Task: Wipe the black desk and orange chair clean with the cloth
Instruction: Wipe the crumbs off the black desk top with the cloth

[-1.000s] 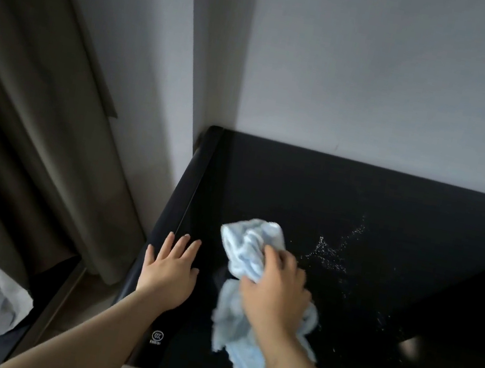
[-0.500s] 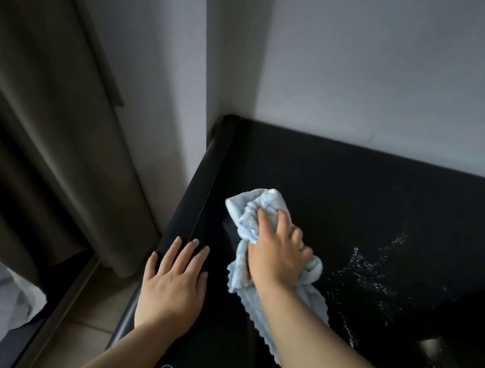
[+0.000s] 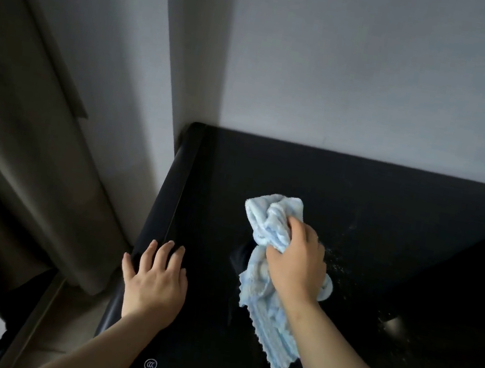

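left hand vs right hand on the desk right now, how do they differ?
The left hand lies flat and open with nothing in it; the right hand is closed on the light blue cloth. The left hand sits at the left edge of the black desk; the right hand is farther in, beside white specks. Both press down on the desk.

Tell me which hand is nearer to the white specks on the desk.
Right. The right hand, gripping the blue cloth, sits just beside the white specks on the black desk. The left hand lies flat at the desk's left edge, farther away.
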A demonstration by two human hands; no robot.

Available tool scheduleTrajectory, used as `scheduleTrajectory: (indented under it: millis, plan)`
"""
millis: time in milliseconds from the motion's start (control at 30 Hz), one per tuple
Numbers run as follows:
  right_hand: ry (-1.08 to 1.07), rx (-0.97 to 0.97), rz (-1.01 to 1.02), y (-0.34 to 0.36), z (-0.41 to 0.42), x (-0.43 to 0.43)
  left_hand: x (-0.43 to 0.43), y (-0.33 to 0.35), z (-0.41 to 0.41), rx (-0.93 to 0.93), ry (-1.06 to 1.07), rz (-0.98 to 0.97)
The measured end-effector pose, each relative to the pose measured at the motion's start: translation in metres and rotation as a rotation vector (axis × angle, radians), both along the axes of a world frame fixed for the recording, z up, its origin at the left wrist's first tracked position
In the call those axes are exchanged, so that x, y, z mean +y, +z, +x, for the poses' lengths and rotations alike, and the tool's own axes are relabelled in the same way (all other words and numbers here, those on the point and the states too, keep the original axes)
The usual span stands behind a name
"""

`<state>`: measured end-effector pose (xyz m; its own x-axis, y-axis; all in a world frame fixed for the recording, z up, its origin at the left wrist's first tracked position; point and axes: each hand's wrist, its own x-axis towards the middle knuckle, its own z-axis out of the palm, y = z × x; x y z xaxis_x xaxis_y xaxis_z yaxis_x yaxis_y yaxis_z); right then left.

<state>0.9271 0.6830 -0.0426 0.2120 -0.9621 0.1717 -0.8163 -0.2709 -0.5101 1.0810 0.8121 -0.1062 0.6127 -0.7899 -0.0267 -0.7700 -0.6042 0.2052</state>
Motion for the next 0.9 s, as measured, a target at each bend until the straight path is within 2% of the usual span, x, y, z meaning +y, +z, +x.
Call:
scheduleTrajectory:
  millis: [133, 267, 500, 600, 733, 767, 833, 900]
  plan:
    - [0.011, -0.131, -0.080, 0.024, -0.021, -0.029, -0.021, 0.009, -0.006, -0.025, -0.126, -0.085]
    - [0.018, -0.238, -0.111, 0.041, -0.048, -0.082, -0.076, 0.016, -0.029, 0.046, -0.218, -0.145]
    - [0.081, -0.268, -0.170, 0.050, -0.073, -0.200, -0.184, 0.021, -0.028, 0.175, 0.101, 0.003]
    - [0.090, -0.192, -0.218, 0.044, -0.081, -0.253, -0.219, 0.016, -0.030, 0.239, 0.178, 0.082]
    - [-0.004, -0.002, -0.298, 0.025, -0.086, -0.308, -0.223, -0.004, -0.035, 0.081, 0.244, 0.018]
    - [-0.016, 0.079, -0.251, 0.018, -0.085, -0.323, -0.224, -0.008, -0.035, 0.054, 0.242, -0.004]
    - [-0.020, 0.297, -0.028, 0.000, -0.083, -0.345, -0.225, -0.009, -0.037, 0.047, 0.239, -0.006]
    - [-0.020, 0.400, 0.165, -0.018, -0.079, -0.361, -0.226, -0.012, -0.037, 0.028, 0.242, -0.006]
